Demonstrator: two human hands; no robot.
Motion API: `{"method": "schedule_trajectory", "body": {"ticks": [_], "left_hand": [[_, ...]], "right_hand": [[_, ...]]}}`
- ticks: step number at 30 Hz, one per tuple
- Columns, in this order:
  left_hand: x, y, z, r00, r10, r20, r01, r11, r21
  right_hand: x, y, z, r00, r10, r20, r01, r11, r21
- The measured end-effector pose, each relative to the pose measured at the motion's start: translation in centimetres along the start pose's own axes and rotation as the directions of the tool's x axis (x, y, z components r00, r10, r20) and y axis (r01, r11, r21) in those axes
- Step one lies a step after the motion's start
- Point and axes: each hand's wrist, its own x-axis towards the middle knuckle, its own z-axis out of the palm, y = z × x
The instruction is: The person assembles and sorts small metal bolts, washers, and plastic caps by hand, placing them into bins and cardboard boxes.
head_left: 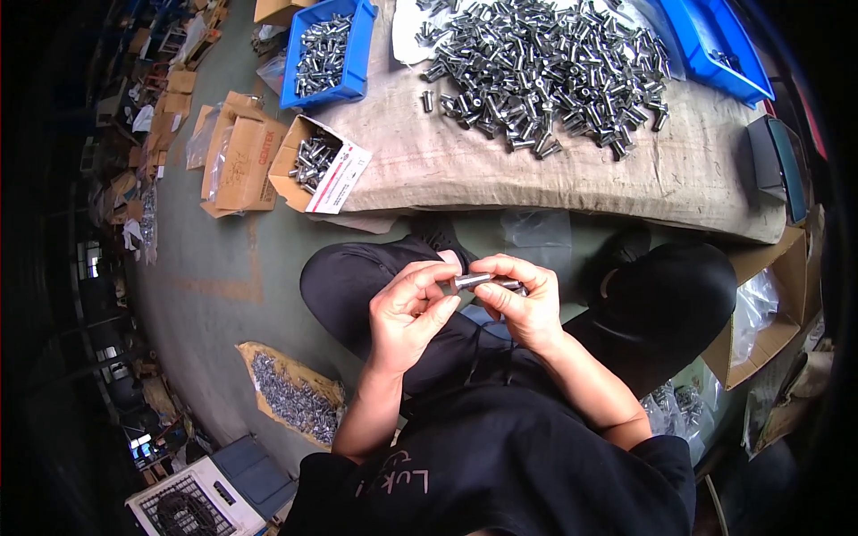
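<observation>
In front of my body my two hands meet over a shiny metal bolt (474,280), a short cylinder with a wider end. My left hand (407,308) pinches it near that wider end with thumb and fingers. My right hand (527,304) grips its other end between thumb and forefinger. A second metal piece (512,286) shows among the right fingers, partly hidden. Something pinkish (450,259) is by the left fingertips; I cannot make out what it is. Beyond the hands, a large heap of similar metal bolts (554,71) lies on the cloth-covered table (402,170).
A blue bin (359,54) and an open carton (284,170), both holding metal pieces, stand at the table's left. Another blue bin (728,71) sits far right. Small parts lie on a sheet (248,353) on the left floor. An open cardboard box (769,344) is at right.
</observation>
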Motion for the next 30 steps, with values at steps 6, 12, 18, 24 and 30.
{"method": "schedule_trajectory", "body": {"ticks": [6, 12, 18, 24, 30], "left_hand": [[-0.2, -0.3, -0.2, 0.976, -0.215, 0.031, 0.217, 0.958, -0.188], [0.5, 0.1, 0.8, 0.998, -0.039, -0.047, 0.033, 0.994, -0.108], [0.9, -0.1, 0.3, 0.947, 0.304, 0.102, -0.318, 0.852, 0.416], [1.3, -1.0, 0.9, 0.998, -0.051, -0.042, 0.03, 0.919, -0.393], [1.5, -1.3, 1.3, 0.981, 0.029, -0.193, -0.064, 0.982, -0.178]], "right_hand": [[0.1, -0.1, 0.3, 0.953, -0.284, 0.102, 0.3, 0.93, -0.212], [0.1, 0.2, 0.1, 0.991, -0.134, 0.029, 0.136, 0.987, -0.091], [0.3, 0.4, -0.3, 0.999, 0.01, 0.048, -0.015, 0.993, 0.115], [1.2, 0.9, -0.7, 0.977, 0.092, 0.191, -0.183, 0.821, 0.542], [0.3, 1.1, 0.5, 0.96, 0.233, 0.159, -0.253, 0.959, 0.126]]}}
